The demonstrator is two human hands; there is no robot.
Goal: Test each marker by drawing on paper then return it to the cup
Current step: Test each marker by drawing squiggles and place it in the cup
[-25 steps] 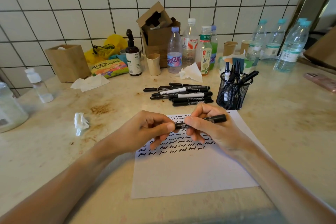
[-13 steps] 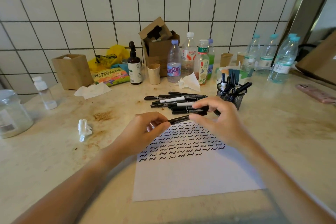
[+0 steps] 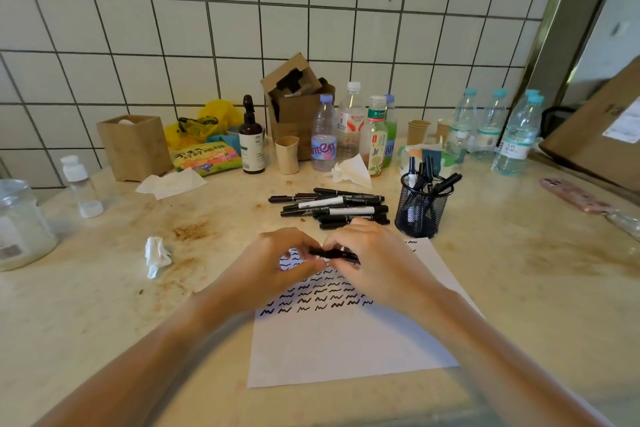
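Holding a black marker [image 3: 333, 254] over the scribbled paper [image 3: 346, 340], I pinch it between my left hand [image 3: 277, 262] and right hand [image 3: 375, 258]; fingers hide its ends.

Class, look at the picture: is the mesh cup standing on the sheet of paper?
No. The mesh cup stands on the counter just beyond the paper's far right corner.

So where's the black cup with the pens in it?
In the head view, the mesh cup stands right of the marker pile, just beyond the paper's far right corner.
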